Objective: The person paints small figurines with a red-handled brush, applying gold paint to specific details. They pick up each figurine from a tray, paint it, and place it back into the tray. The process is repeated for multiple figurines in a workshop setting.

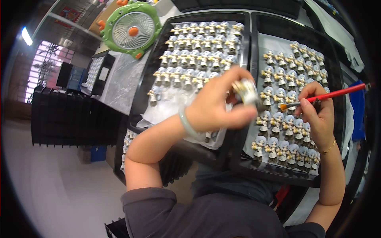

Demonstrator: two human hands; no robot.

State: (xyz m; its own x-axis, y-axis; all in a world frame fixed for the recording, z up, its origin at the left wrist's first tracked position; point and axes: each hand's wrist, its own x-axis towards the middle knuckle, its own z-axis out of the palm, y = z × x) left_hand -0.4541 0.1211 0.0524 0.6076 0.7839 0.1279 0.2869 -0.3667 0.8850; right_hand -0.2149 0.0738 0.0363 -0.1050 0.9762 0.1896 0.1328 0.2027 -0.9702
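My left hand (222,104) is closed around a small figurine (247,92) with white and gold parts, blurred by motion. A red-handled paintbrush (337,94) with orange bristles is pinched in my right hand (319,113); its tip points left toward the other hand. Beneath my right hand lies a black tray (279,174) lined with white paper, where rows of pale-haired figurines (274,146) stand. To its left, a second black tray (152,43) holds more rows of such figurines (188,57). My left hand and forearm hide part of that tray.
A green animal-shaped fan (133,29) with orange knobs stands at the far left on a grey marbled tabletop (123,79). Black stacked trays (75,117) are left of the table. A small rack of figurines (97,73) sits behind them. Blue material (358,111) hangs at the right.
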